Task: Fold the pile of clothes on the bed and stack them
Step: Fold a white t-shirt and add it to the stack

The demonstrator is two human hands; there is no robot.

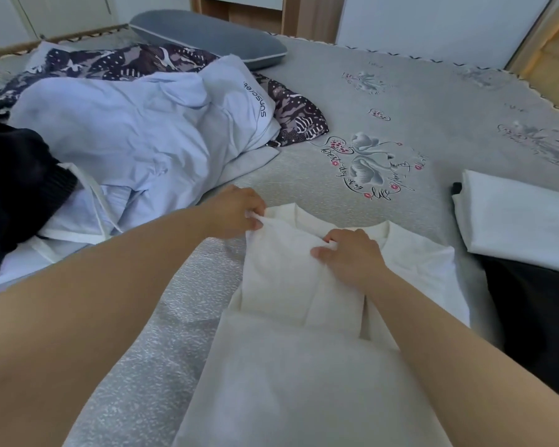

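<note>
A white shirt (297,366) lies flat on the grey bed (433,101) right in front of me, its left side folded over toward the middle. My left hand (236,211) pinches the folded flap at its top left corner. My right hand (349,253) grips the same flap near the collar. To the left lies the unfolded pile: a pale blue garment (136,133) on top, a dark patterned cloth (291,114) under it and a black garment (17,175) at the far left. On the right sits a folded white piece (523,217) on a black one (536,301).
A grey pillow (207,35) lies at the head of the bed. Wooden furniture and white cupboard doors (433,21) stand behind the bed. The bed cover shows a printed flower motif (368,162) in the open middle area.
</note>
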